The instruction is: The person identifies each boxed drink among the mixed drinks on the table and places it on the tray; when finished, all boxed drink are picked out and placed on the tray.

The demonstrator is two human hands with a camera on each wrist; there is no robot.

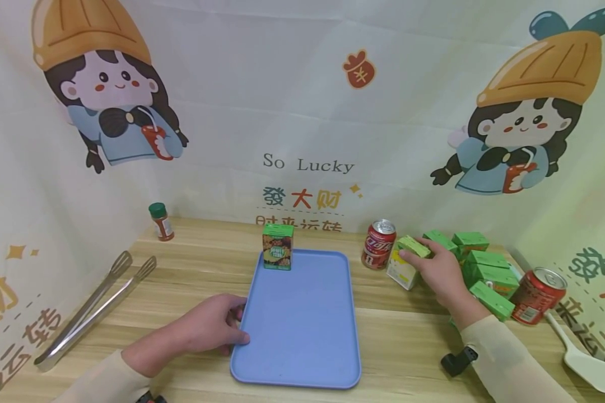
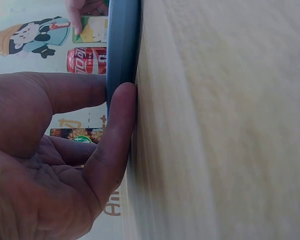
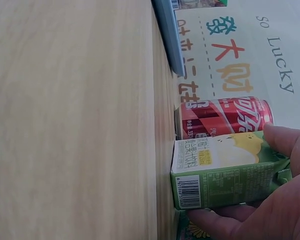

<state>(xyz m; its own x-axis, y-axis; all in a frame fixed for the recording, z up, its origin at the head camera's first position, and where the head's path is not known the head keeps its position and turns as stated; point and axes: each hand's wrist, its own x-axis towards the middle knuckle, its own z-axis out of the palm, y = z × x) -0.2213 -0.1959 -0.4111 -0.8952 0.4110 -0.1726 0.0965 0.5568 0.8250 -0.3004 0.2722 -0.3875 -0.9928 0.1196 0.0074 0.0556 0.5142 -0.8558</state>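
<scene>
My left hand (image 1: pixel 209 324) pinches the left edge of a blue rectangular tray (image 1: pixel 302 324), thumb at the rim and a finger against its outer side in the left wrist view. A green-topped carton with a brown front (image 1: pixel 277 249) stands upright at the tray's far left corner. My right hand (image 1: pixel 441 274) grips a yellow-and-green juice carton (image 1: pixel 402 271) near its top, thumb on one side and fingers on the other. That carton leans slightly in the head view, its base close over the table. Right behind it is a red cola can (image 3: pixel 225 117).
Several green cartons (image 1: pixel 491 280) cluster right of my right hand, beside a second red can (image 1: pixel 539 295) and a white spatula (image 1: pixel 592 366). Metal tongs (image 1: pixel 93 310) lie at the left. A green-capped spice bottle (image 1: pixel 161 222) stands at the back left, before a printed cloth (image 1: pixel 222 101).
</scene>
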